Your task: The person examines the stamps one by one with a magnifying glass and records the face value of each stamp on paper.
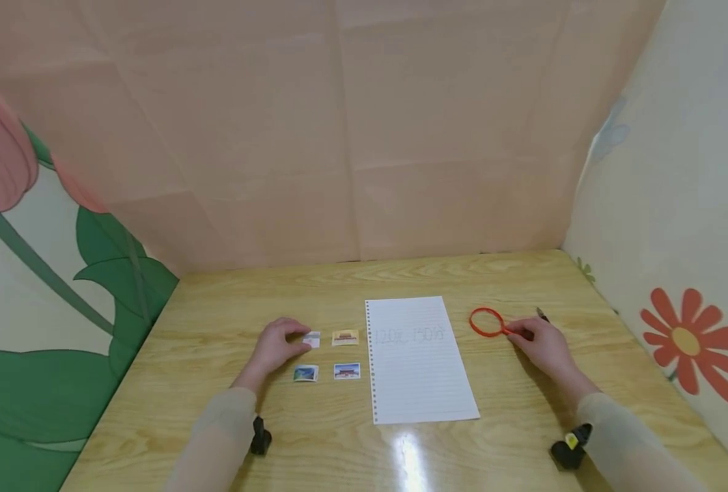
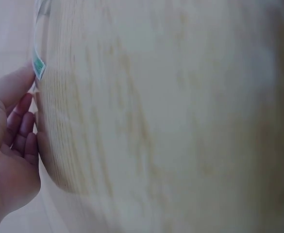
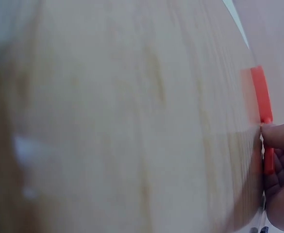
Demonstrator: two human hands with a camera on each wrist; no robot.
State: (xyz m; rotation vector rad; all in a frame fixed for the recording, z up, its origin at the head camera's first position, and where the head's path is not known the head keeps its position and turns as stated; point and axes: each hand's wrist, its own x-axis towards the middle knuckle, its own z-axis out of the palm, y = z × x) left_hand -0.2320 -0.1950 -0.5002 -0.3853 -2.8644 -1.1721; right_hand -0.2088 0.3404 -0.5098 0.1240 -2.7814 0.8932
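Several small picture stamps lie left of a lined sheet of paper (image 1: 419, 359). My left hand (image 1: 299, 339) pinches the left edge of the upper-left stamp (image 1: 312, 339); in the left wrist view the thumb and curled fingers of that hand (image 2: 32, 94) meet at the stamp (image 2: 38, 68). Beside it lie a yellow stamp (image 1: 345, 337) and two blue ones (image 1: 305, 373) (image 1: 347, 370). My right hand (image 1: 520, 333) grips the handle of a red magnifying glass (image 1: 487, 321), which lies flat on the table right of the paper. In the right wrist view the fingers (image 3: 277, 138) close round the red handle (image 3: 262, 97).
The wooden table (image 1: 216, 307) is walled in by a peach backdrop and flowered panels on both sides. A dark pen (image 1: 542, 315) lies just behind my right hand. Faint writing shows near the top of the paper.
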